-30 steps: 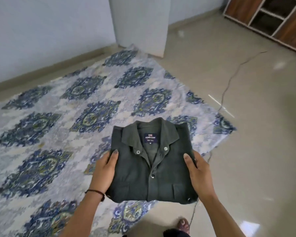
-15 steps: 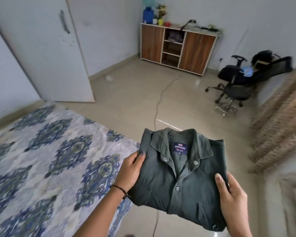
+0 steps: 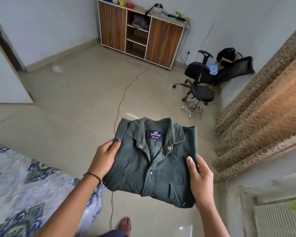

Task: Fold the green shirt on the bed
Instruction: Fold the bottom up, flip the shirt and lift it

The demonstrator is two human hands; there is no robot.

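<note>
The green shirt [image 3: 154, 161] is folded into a neat rectangle, collar and blue label facing up. It hangs in the air above the floor, off the bed [image 3: 24, 189], which lies at the lower left. My left hand [image 3: 104, 159] grips the shirt's left edge with the thumb on top. My right hand [image 3: 200, 182] grips the right edge, thumb pressed on the front. The fingers of both hands are hidden under the fabric.
A wooden cabinet [image 3: 140, 33] stands against the far wall. A black office chair [image 3: 205, 79] sits to the right beside a brown patterned curtain [image 3: 260, 106]. A cable [image 3: 125, 93] runs across the tiled floor. My foot [image 3: 125, 224] shows below the shirt.
I have lifted the folded shirt off the bed and turned right with it, away from the bed toward the room. Both hands keep their hold on its sides.
</note>
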